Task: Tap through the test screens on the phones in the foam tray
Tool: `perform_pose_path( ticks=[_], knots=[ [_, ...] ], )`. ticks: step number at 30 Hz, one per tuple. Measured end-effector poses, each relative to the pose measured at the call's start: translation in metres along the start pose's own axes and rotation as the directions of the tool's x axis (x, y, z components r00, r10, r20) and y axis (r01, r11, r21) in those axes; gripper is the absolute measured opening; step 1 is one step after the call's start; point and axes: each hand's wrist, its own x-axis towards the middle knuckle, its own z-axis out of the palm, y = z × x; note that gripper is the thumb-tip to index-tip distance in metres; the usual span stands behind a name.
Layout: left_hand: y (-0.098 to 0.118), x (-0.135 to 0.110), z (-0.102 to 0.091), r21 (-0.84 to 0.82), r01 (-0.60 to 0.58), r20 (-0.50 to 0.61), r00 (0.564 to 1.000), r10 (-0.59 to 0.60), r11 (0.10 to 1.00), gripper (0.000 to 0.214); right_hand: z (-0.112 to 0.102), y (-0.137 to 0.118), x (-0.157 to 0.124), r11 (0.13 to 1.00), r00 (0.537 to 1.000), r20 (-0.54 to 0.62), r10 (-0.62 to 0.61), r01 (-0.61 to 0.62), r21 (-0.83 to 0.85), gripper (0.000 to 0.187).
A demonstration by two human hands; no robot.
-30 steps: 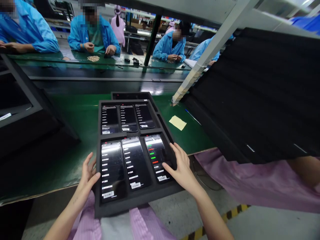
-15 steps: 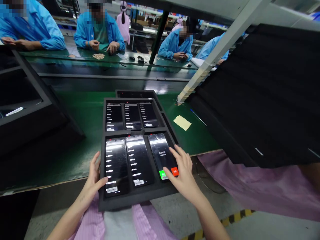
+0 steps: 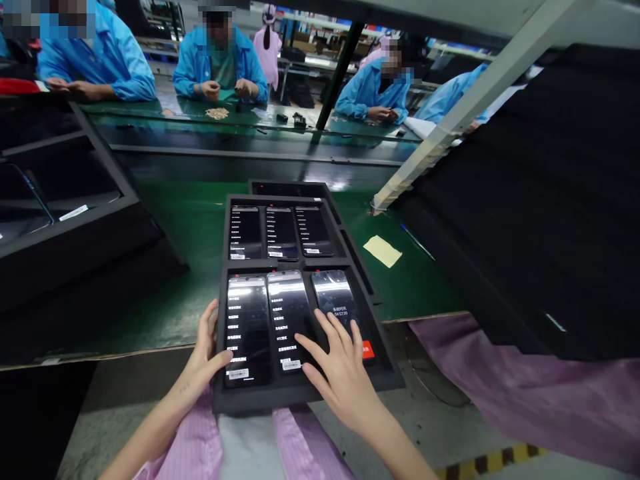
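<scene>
- Right hand [image 3: 340, 367]: spread, gripping nothing, index over the glossy black rectangular phone [image 3: 291, 312] extending lengthwise forward from its thumb.
- Left hand [image 3: 203, 355]: farther, clasping the matte black rectangular tray [image 3: 260, 399] by its near side.

Phones [image 3: 247, 327], frame centre: glossy, glass-like faces, streaked with reflected light; small paper-looking labels near their lower ends. Tray [image 3: 265, 399] around them: matt black, foam-like, no shine. Counter [image 3: 205, 227]: smooth green, soft sheen. Yellow slip [image 3: 383, 251], right of centre: matt paper. Post [image 3: 445, 127], upper right: pale, smooth, painted-looking (metal or not, cannot tell). Dark sheet [image 3: 530, 213], right: dull, cloth-like. Garment [image 3: 200, 437], bottom: striped pink cloth, soft folds.
</scene>
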Motion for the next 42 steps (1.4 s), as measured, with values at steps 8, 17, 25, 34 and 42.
perform_pose_path(
  ticks=[8, 17, 25, 34, 42],
  knots=[
    [-0.003, 0.000, -0.002, -0.035, -0.005, 0.033, 0.999, 0.006, 0.999, 0.093, -0.002, -0.004, 0.000, 0.996, 0.996, -0.021, -0.085, 0.085, 0.018, 0.033],
    [-0.006, 0.002, -0.001, -0.033, -0.031, 0.039, 0.999, 0.033, 0.999, 0.088, 0.005, 0.002, 0.003, 0.999, 0.997, -0.072, -0.043, 0.044, 0.022, 0.032],
    [-0.005, 0.007, 0.002, 0.083, -0.052, 0.018, 0.999, 0.051, 0.995, 0.088, 0.006, 0.004, 0.007, 0.998, 0.992, -0.110, -0.055, 0.055, -0.001, 0.033],
    [-0.004, 0.008, 0.004, 0.082, -0.048, -0.002, 0.999, 0.048, 0.996, 0.088, -0.001, 0.020, 0.010, 1.000, 0.985, -0.172, -0.009, 0.005, -0.021, 0.035],
    [-0.014, 0.007, 0.002, 0.128, -0.100, 0.002, 0.995, 0.101, 0.987, 0.085, -0.014, 0.030, 0.020, 1.000, 0.978, -0.206, -0.013, 0.008, -0.026, 0.036]
  ],
)
